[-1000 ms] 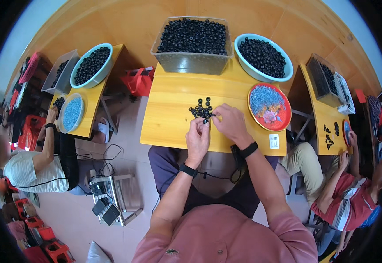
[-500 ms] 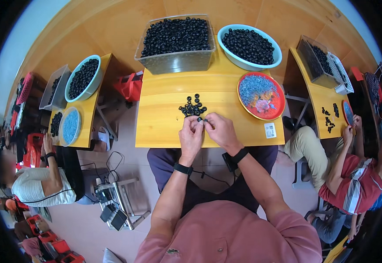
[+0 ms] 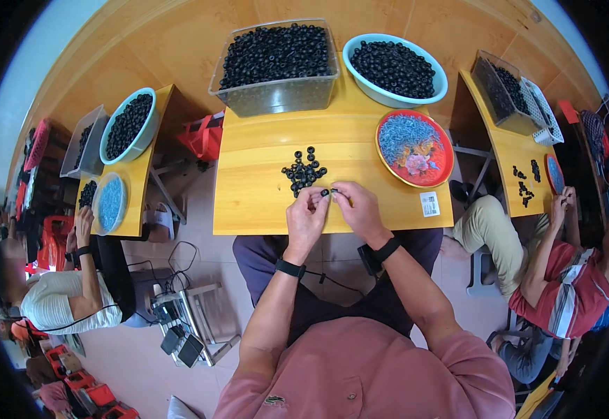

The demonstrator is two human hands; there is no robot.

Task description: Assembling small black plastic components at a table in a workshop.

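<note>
Near the front of the yellow table (image 3: 255, 202), my left hand (image 3: 306, 218) pinches a small round black part (image 3: 325, 192) between thumb and fingertips. Close beside it on the right, my right hand (image 3: 357, 211) has its fingertips pinched together. Something tiny shows at those fingertips, too small to name. Just beyond my left hand lies a loose pile of black ring-shaped parts (image 3: 306, 170). To the right, a round red tray (image 3: 441, 164) with a flower pattern holds many thin bluish pieces (image 3: 411, 140).
At the back stand a clear plastic bin (image 3: 276, 99) and a light blue basin (image 3: 381, 96), both full of black parts. A white label (image 3: 430, 204) is stuck near the right front edge. Persons sit at similar tables left and right. A metal stool (image 3: 196, 325) stands left on the floor.
My fingertips have parted slightly, the right ones drawing a little to the right. The black part now shows more clearly in my left fingers. The view has shifted slightly.
</note>
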